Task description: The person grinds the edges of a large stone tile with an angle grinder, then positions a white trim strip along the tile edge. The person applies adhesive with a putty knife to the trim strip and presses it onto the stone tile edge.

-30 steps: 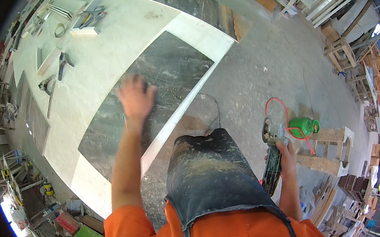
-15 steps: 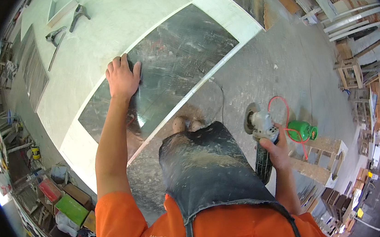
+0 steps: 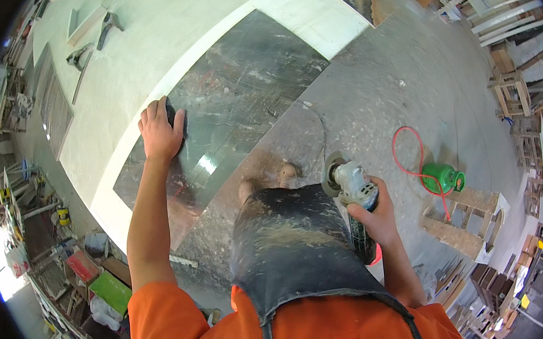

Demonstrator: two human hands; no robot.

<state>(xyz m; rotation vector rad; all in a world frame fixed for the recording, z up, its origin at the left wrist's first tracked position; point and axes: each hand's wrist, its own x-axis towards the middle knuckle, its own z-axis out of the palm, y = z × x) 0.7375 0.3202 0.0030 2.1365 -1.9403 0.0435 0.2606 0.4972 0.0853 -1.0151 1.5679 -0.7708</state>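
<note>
A dark, veined stone slab [image 3: 245, 73] lies on a pale work table, its near long edge at or over the table's near edge. My left hand [image 3: 161, 131] is at the slab's far left edge, fingers bent over the rim and thumb on the top face; the fingertips are partly hidden. In my right hand [image 3: 375, 215] is an angle grinder [image 3: 354, 184], gripped by its dark body beside my dusty black apron [image 3: 291, 233]. Its round disc [image 3: 332, 175] points up and left, apart from the slab. I cannot tell whether the disc spins.
Clamps [image 3: 108, 28] lie on the far left of the pale table [image 3: 110, 87]. A green gas cylinder [image 3: 443, 178] with a red hose [image 3: 406, 131] stands right, by a wooden frame [image 3: 465, 222]. My shoe tips [image 3: 287, 171] show below the slab. Stacked timber lines the right side.
The slab has shifted toward me, covering the pale strip along the table's near edge. My left hand has come nearer with it. The grinder has moved left and slightly down, closer to my apron.
</note>
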